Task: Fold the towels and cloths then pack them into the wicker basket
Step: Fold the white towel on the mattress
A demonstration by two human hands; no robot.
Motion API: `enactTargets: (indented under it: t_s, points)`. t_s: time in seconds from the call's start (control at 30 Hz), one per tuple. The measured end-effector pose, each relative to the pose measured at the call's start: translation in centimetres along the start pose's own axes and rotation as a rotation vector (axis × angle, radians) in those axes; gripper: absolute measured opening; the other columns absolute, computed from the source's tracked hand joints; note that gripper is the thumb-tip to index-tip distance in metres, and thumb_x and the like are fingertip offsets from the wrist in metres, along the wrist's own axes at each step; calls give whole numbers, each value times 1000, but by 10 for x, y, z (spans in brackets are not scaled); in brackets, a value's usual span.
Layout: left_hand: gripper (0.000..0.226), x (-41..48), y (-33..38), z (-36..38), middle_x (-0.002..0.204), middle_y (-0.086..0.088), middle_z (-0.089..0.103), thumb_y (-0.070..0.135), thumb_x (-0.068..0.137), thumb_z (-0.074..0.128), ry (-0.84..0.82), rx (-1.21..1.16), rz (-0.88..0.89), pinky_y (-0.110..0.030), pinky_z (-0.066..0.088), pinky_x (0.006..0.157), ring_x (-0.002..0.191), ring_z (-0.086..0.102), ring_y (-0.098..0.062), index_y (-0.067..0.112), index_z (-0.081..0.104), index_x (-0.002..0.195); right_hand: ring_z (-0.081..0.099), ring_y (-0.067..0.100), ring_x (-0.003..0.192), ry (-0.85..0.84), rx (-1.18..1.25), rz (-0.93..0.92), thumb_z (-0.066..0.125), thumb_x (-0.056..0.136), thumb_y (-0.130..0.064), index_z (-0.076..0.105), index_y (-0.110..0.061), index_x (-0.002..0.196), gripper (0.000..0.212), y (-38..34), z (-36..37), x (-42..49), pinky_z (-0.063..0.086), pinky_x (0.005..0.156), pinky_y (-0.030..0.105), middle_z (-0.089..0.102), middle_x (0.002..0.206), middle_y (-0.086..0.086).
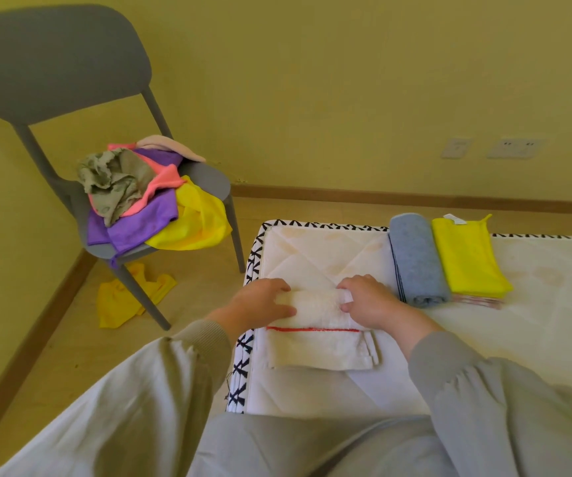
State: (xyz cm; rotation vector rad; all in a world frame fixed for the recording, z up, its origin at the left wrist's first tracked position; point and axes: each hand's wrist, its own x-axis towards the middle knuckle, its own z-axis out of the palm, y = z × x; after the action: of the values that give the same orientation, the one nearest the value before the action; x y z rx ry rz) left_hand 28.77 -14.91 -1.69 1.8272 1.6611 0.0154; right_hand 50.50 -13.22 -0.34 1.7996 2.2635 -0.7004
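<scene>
A white towel with a red stripe [315, 346] lies on the white mattress [312, 256], its far end rolled up. My left hand [262, 299] grips the roll's left end and my right hand [370, 297] grips its right end, fingers curled over it. To the right lie a rolled grey-blue towel [415, 259] and a folded yellow cloth [467, 259] on a pinkish striped cloth [477, 300]. No wicker basket is in view.
A grey chair [54, 63] at the left holds a heap of unfolded cloths [146, 201]: grey-green, pink, purple, yellow. Another yellow cloth [129, 301] lies on the floor under it. The yellow wall has sockets [515, 148] at the right.
</scene>
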Motion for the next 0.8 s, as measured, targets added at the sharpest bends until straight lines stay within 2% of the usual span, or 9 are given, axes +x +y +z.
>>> enactTargets:
  t_s: [0.17, 0.33, 0.43, 0.53, 0.6, 0.63, 0.7, 0.73, 0.8]
  points:
    - [48, 2, 11, -11, 125, -1, 58, 37, 93, 57, 134, 171, 90, -26, 42, 87, 112, 54, -18, 25, 47, 138, 44, 20, 111, 183, -84, -95, 57, 92, -16, 55, -15, 121, 29, -1, 5, 0, 34, 87, 27, 55, 118, 2]
    - [53, 2, 3, -6, 135, -2, 51, 45, 92, 55, -165, 56, 12, -33, 41, 101, 120, 49, -21, 21, 47, 138, 43, 17, 106, 264, -89, -164, 58, 89, -11, 57, -14, 111, 21, 2, 14, -2, 34, 81, 24, 54, 110, -1]
    - [55, -1, 5, -7, 132, 2, 54, 43, 88, 61, -79, 78, 49, -28, 42, 96, 118, 51, -18, 23, 49, 137, 43, 18, 102, 342, -114, -222, 59, 87, -7, 58, -13, 105, 19, 1, 16, -3, 35, 80, 24, 55, 105, -1]
    - [48, -3, 15, -10, 127, 2, 58, 37, 89, 58, 66, 266, 164, -28, 43, 92, 115, 53, -18, 22, 52, 134, 50, 25, 89, 442, -119, -258, 71, 73, 2, 61, -10, 89, 23, 3, 16, -4, 42, 73, 30, 58, 90, 3]
    - [40, -4, 21, -9, 112, -2, 61, 32, 89, 56, 173, 423, 261, -31, 47, 83, 104, 56, -22, 19, 57, 127, 52, 25, 82, 488, -148, -275, 78, 63, 4, 61, -11, 83, 30, 4, 14, -4, 44, 66, 30, 58, 83, 2]
    - [34, -6, 22, -7, 101, -4, 62, 28, 85, 61, 246, 501, 334, -30, 48, 75, 93, 58, -23, 16, 62, 117, 51, 23, 86, 458, -188, -275, 76, 67, 1, 60, -12, 88, 29, 3, 10, -6, 43, 70, 29, 57, 88, 1]
    - [26, -11, 20, 0, 72, -2, 60, 21, 62, 79, 329, 621, 468, -26, 44, 54, 64, 57, -22, 12, 68, 84, 45, 18, 100, 359, -241, -291, 66, 81, -4, 57, -15, 103, 26, 3, 4, -11, 37, 79, 24, 53, 102, -3]
    - [28, -16, 18, 6, 63, -1, 56, 18, 51, 83, 348, 619, 524, -24, 41, 48, 54, 53, -20, 12, 66, 73, 43, 16, 103, 304, -248, -307, 62, 82, -4, 55, -17, 105, 27, 4, 3, -13, 34, 78, 22, 51, 105, -5]
    - [31, -22, 14, 20, 63, -1, 54, 14, 45, 80, 350, 549, 608, -24, 39, 47, 53, 50, -20, 12, 62, 70, 43, 15, 100, 208, -253, -300, 57, 80, -1, 52, -22, 98, 28, 2, 1, -19, 28, 72, 22, 48, 100, -7]
